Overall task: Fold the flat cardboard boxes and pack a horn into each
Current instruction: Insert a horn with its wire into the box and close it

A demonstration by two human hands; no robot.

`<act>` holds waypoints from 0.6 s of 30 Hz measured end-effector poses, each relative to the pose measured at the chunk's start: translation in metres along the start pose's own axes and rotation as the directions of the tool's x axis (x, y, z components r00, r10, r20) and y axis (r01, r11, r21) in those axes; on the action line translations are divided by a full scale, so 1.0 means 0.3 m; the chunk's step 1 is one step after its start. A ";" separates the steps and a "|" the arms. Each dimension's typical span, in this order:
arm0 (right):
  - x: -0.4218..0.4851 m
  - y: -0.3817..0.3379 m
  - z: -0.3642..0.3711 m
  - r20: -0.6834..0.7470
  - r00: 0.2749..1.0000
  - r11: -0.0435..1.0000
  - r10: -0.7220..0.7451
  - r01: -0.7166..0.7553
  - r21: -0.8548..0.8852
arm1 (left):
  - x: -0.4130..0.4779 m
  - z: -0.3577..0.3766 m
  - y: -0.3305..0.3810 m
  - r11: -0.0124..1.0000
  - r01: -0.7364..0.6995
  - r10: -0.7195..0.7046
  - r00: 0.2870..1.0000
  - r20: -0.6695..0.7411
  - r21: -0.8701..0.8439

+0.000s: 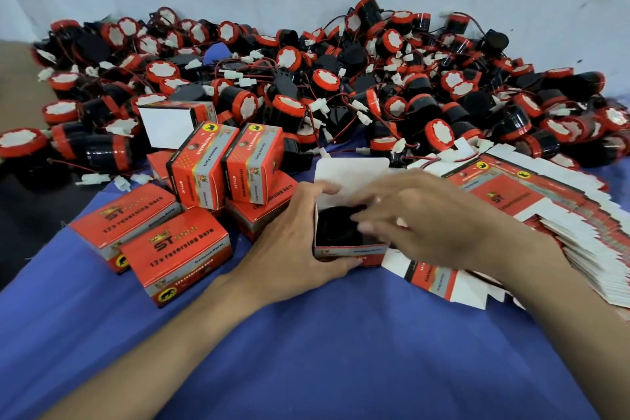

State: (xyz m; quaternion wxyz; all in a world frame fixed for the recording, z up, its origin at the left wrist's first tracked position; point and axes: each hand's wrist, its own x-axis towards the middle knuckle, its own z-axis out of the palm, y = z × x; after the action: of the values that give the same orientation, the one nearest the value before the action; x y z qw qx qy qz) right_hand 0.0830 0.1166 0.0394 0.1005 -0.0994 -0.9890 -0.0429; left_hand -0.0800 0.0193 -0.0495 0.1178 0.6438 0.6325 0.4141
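Along the far edge of the blue-covered surface (306, 351), from the left corner to the right, lay a heap of horns (341, 78), black drums with red caps and trailing wires, far too many to count, pointing every way.

Near the left edge sat the packed boxes (177, 256). I counted at least six. Two lay flat in front with their long axes running from near-left to far-right. Two stood on end behind them, leaning a little. One more lay under those, and one at the back showed a white flap.

At the middle, the left hand (289, 242) gripped one open box (351, 251). Its fingers were clamped on the box, curled over the left wall with the thumb pressed on the near face. The box stood with its mouth upward and its white lid flap (351, 174) raised at the far side. One horn (335, 225) sat inside with its dark end turned up toward the mouth. I could not make out its long axis.

The right hand (443, 222) reached over the mouth from the right. Its fingers were blurred, and whether they held the horn or only touched it I could not tell.

Just right of the box one flat box (429, 273) lay under that wrist. Beyond it, toward the right edge, a fanned stack of flat boxes (545, 208) lay printed side up, too many to count.
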 end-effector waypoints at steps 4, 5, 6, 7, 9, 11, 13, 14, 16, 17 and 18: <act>-0.035 0.022 -0.050 -0.452 0.739 0.815 0.500 -0.578 -0.044 | -0.003 -0.003 0.030 0.985 0.053 -0.058 0.998 -0.030 -0.163; -0.031 0.036 -0.057 -0.353 0.699 0.736 0.622 -0.676 -0.044 | -0.003 0.000 0.036 0.973 0.073 -0.087 0.995 -0.052 -0.217; -0.030 0.052 -0.055 -0.244 0.679 0.700 0.692 -0.714 0.002 | -0.002 0.004 0.039 0.961 0.094 -0.117 0.991 -0.071 -0.259; -0.030 0.064 -0.045 -0.150 0.684 0.700 0.713 -0.707 0.100 | 0.001 0.010 0.042 0.949 0.115 -0.145 0.986 -0.081 -0.292; -0.028 0.058 -0.021 -0.111 0.721 0.713 0.684 -0.628 0.312 | 0.004 0.021 0.051 0.935 0.146 -0.185 0.978 -0.094 -0.324; -0.024 0.032 -0.007 -0.235 0.770 0.787 0.593 -0.492 0.373 | 0.009 0.025 0.061 0.928 0.152 -0.200 0.974 -0.109 -0.340; -0.022 0.005 -0.010 -0.323 0.828 0.869 0.458 -0.341 0.358 | 0.015 0.022 0.068 0.920 0.167 -0.213 0.972 -0.096 -0.354; -0.016 -0.007 -0.013 -0.329 0.860 0.900 0.390 -0.281 0.334 | 0.019 0.019 0.070 0.911 0.184 -0.227 0.971 -0.076 -0.369; -0.002 -0.016 -0.009 -0.292 0.903 0.928 0.316 -0.229 0.295 | 0.027 0.014 0.076 0.893 0.224 -0.257 0.966 -0.034 -0.391; 0.006 -0.020 -0.006 -0.271 0.916 0.938 0.295 -0.223 0.266 | 0.031 0.013 0.078 0.887 0.239 -0.270 0.963 -0.024 -0.395; 0.014 -0.023 -0.002 -0.264 0.927 0.953 0.266 -0.212 0.217 | 0.033 0.012 0.082 0.884 0.250 -0.280 0.960 -0.020 -0.394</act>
State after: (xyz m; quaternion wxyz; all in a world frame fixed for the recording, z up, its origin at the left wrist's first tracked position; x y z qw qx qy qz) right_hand 0.0777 0.1107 0.0404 0.2577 -0.2026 -0.9436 0.0473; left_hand -0.0615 0.0255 -0.0313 0.2739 0.4989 0.6240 0.5354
